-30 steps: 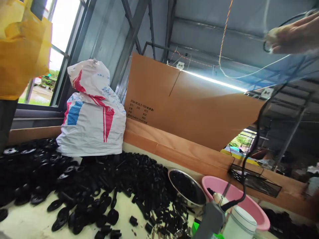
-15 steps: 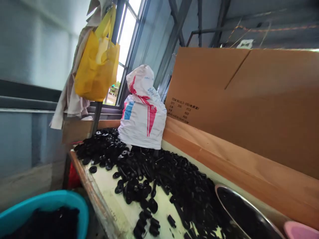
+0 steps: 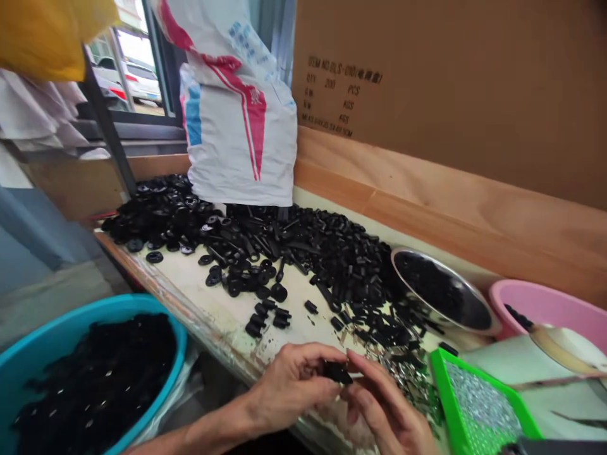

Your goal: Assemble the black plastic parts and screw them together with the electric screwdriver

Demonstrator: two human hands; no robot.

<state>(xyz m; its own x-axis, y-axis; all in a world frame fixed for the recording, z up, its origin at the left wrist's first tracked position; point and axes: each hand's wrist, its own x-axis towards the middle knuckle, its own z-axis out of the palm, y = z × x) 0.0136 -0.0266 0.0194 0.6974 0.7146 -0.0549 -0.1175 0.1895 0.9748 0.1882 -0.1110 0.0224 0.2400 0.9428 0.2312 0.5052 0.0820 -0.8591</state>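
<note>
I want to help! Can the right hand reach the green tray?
Probably yes: the right hand is close beside the green tray, with only low metal bits between them, though it is busy at a small black piece.

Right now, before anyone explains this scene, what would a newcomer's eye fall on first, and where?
Black moulded parts heap along the pale workbench, in front of a printed white sack. At the near edge, the left hand and right hand pinch a small black part. A turquoise basin of black pieces sits lower left.
</note>
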